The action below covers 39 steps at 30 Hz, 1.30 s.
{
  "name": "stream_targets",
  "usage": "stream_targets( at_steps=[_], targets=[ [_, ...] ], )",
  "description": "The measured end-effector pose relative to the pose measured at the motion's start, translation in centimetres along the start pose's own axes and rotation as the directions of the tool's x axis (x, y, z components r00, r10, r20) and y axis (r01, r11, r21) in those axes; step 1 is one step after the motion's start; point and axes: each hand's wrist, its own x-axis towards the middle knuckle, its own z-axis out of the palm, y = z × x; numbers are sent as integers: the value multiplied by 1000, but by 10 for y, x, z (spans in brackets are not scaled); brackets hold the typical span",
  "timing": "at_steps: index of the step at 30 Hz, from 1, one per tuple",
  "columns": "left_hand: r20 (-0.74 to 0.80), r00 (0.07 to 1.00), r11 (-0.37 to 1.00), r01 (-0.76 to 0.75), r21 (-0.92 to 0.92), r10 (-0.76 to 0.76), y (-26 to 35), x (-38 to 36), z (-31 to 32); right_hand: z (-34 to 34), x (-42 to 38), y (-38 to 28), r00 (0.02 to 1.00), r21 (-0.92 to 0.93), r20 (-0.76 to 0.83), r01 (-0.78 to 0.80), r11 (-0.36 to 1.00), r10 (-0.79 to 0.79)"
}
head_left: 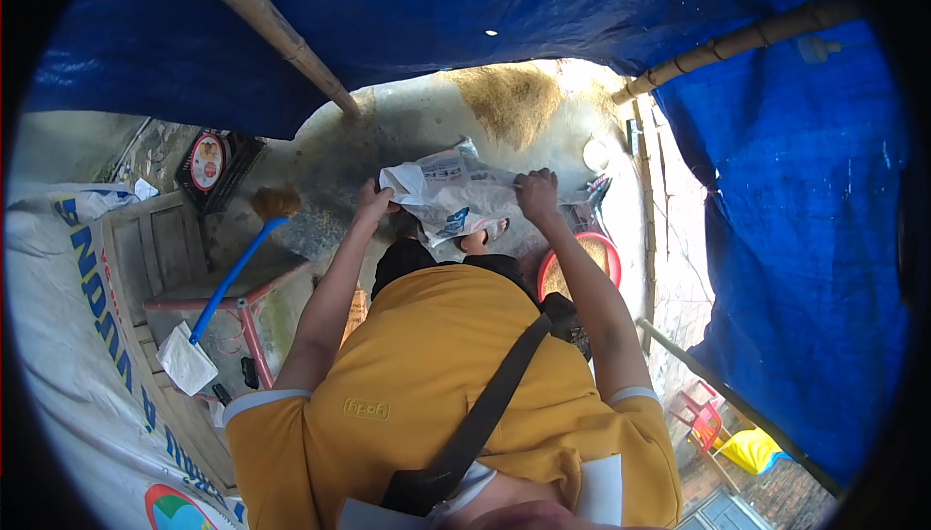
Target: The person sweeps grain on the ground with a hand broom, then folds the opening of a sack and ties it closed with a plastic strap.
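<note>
A white woven plastic sack point(451, 186) with printed lettering is stretched between my two hands, in front of my legs. My left hand point(373, 202) has its fingers closed on the sack's left edge. The right end of the sack is bunched in my right hand point(536, 192), whose fingers are wrapped round it. Below my right forearm stands a red-rimmed basin point(603, 256) with grain-like, tan material in it. The sack's far side and what may be inside it are hidden.
A heap of tan grain or husk point(509, 103) lies on the concrete ahead. Bamboo poles point(276, 31) hold up a blue tarp point(786, 152). To the left are a blue-handled broom point(233, 273), a dark crate point(221, 169) and a large printed sheet point(58, 336). A red plastic chair point(706, 418) stands at right.
</note>
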Motion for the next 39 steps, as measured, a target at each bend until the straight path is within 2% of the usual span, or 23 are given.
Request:
stream_targets(
  at_steps=[1, 3, 5, 7, 8, 9, 10, 11, 12, 13, 14, 15, 22, 24, 25, 27, 30, 31, 33, 34, 36, 37, 39],
  targets=[
    [-4, 1000, 1000, -5, -7, 5, 0, -1, -4, -7, -3, 1, 999, 29, 5, -46, 999, 46],
    [18, 991, 964, 135, -229, -134, 1, -2, -11, -19, -10, -2, 996, 56, 6, -90, 994, 90],
    [-44, 987, 971, 141, -192, -152, 18, -15, -9, -30, -19, -7, 985, 91, 47, -167, 982, 164],
    [-95, 980, 976, 157, -153, -172, 15, -18, -11, -25, -25, -11, 987, 103, 25, -160, 982, 159],
    [-185, 969, 967, -121, 222, 163, 4, -12, -14, -24, -29, -12, 988, 123, 3, -151, 981, 152],
    [-138, 858, 746, -338, 573, 495, 6, -12, -16, -24, -32, -17, 986, 116, -1, -163, 980, 164],
    [-124, 858, 745, -350, 567, 498, 9, -10, -19, -23, -34, -25, 990, 110, -74, -114, 987, 123],
    [42, 854, 657, -430, 620, 519, 11, -9, -22, -22, -37, -31, 986, 99, -145, -68, 993, 82],
    [210, 830, 559, -513, 651, 517, 17, -11, -22, -21, -39, -38, 984, 95, -145, -87, 992, 100],
    [228, 826, 555, -524, 646, 515, 18, -11, -21, -21, -39, -45, 991, 45, -99, -88, 995, 93],
    [297, 782, 467, -581, 667, 548, 20, -10, -19, -20, -37, -51, 995, -2, -52, -86, 996, 86],
    [366, 734, 374, -631, 680, 572, 25, -11, -18, -17, -37, -55, 995, 71, -37, -95, 993, 97],
    [346, 718, 366, -636, 679, 604, 33, -14, -20, -13, -33, -60, 995, 13, -15, -97, 995, 97],
    [161, 710, 480, -608, 632, 686, 30, -14, -27, -10, -31, -56, 996, -27, 4, -85, 996, 85],
    [153, 710, 484, -605, 633, 688, 29, -14, -31, -7, -29, -53, 997, -30, 3, -77, 997, 77],
    [11, 861, 713, -427, 555, 508, 29, -14, -40, -1, -25, -46, 996, -64, -40, -84, 994, 81],
    [23, 869, 729, -429, 534, 495, 21, -13, -38, 2, -28, -32, 993, -76, -83, -85, 993, 79],
    [26, 869, 726, -429, 537, 494, 20, -16, -34, 2, -30, -27, 993, -72, -82, -88, 993, 82],
    [64, 735, 611, -605, 511, 675, 20, -29, -19, 2, -37, -16, 996, -96, -18, -93, 991, 92],
    [68, 738, 611, -603, 513, 672, 27, -42, -10, 2, -42, -12, 995, -92, -15, -96, 991, 95],
    [103, 625, 469, -675, 570, 774, 37, -66, 6, 2, -49, -4, 991, -52, -96, -102, 993, 97],
    [107, 623, 466, -677, 570, 774, 33, -70, 10, 3, -51, 0, 990, -50, -98, -106, 993, 101],
    [131, 666, 341, -529, 777, 735, 24, -73, 18, 5, -53, 10, 988, 33, 10, -151, 988, 151]
  ],
)
